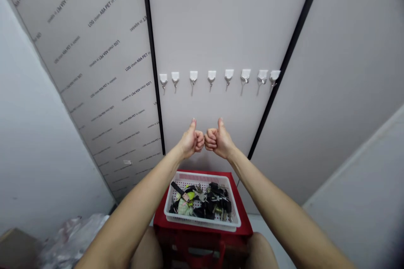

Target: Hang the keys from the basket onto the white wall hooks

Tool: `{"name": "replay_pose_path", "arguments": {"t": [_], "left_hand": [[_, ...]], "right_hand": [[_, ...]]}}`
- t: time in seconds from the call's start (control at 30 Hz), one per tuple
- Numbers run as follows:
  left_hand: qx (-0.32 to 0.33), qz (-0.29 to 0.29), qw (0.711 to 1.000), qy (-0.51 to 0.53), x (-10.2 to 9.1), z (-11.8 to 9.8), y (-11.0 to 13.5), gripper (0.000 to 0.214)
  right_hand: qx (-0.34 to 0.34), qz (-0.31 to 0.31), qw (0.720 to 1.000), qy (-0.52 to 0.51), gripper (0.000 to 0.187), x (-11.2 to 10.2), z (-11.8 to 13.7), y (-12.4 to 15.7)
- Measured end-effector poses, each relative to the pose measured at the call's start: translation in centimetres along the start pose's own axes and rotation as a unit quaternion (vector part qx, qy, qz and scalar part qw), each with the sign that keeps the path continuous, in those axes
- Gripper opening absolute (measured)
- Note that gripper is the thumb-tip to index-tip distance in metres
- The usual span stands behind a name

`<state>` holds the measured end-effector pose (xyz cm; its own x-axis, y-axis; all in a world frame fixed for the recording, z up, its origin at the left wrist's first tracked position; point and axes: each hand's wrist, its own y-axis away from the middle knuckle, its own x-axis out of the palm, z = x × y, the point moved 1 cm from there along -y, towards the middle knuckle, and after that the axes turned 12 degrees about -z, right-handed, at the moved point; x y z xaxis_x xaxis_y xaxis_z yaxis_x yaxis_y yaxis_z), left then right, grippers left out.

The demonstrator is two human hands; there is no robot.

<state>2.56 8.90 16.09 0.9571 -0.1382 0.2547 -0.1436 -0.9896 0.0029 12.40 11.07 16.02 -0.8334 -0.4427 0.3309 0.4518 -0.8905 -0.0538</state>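
Observation:
Both of my hands are raised in front of the wall, each a fist with the thumb pointing up. My left hand (192,139) has its fingers curled in with nothing visible in them. Knuckle to knuckle beside it, my right hand (219,139) is closed the same way. Below them, a white plastic basket (202,220) holds several keys (202,196), black key fobs (206,210), a dark strap (178,190) and a yellow-green item (191,195). Above the hands, a row of several white adhesive hooks (211,76) is fixed to the wall.
The basket rests on a red cloth-covered stand (243,222) between my knees. Black strips (152,59) run down the wall on both sides of the hooks. A printed panel (104,59) is at left. Crumpled clear plastic (72,239) and a cardboard box (17,248) lie at lower left.

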Motion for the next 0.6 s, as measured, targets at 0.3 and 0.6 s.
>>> {"name": "replay_pose_path", "arguments": {"t": [0.3, 0.6], "left_hand": [[-0.010, 0.005, 1.000, -0.010, -0.7, 0.3, 0.5, 0.056], [0.011, -0.067, 0.954, -0.293, -6.4, 7.0, 3.8, 0.036]], "right_hand": [[0.003, 0.001, 0.999, 0.039, 0.054, 0.4, -0.3, 0.0], [0.009, -0.018, 0.945, 0.327, 0.042, -0.5, -9.0, 2.6]]}}
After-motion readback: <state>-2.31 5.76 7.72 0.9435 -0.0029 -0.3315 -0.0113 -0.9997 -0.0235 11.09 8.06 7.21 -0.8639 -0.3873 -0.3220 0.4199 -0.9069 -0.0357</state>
